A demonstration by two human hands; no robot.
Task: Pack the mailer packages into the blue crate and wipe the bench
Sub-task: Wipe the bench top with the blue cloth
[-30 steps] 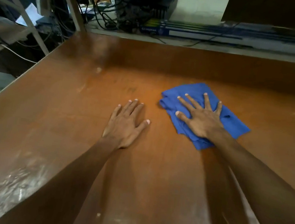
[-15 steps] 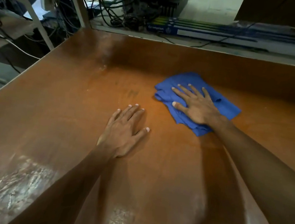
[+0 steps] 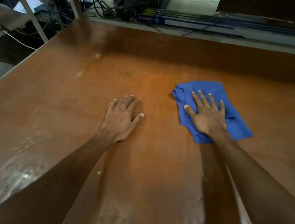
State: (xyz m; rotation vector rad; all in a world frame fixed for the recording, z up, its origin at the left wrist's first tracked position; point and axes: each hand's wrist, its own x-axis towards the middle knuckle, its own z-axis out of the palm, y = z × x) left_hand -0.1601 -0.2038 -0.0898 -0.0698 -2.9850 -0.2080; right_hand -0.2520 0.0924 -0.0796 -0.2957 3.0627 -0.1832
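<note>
A crumpled blue cloth (image 3: 236, 121) lies on the brown bench (image 3: 68, 113), right of centre. My right hand (image 3: 206, 115) presses flat on it with fingers spread and straight. My left hand (image 3: 122, 117) rests palm down on the bare bench to the left of the cloth, fingers straight. Neither the mailer packages nor the blue crate are in view.
The bench's left edge (image 3: 18, 66) runs diagonally, with metal frame bars (image 3: 24, 3) and tangled cables (image 3: 107, 4) beyond it. A long blue and white box (image 3: 181, 23) lies behind the far edge. Whitish dusty smears (image 3: 10, 175) mark the near left of the bench.
My right hand slid the cloth away and to the left, then back toward me and to the right. My left hand stayed planted on the bench.
</note>
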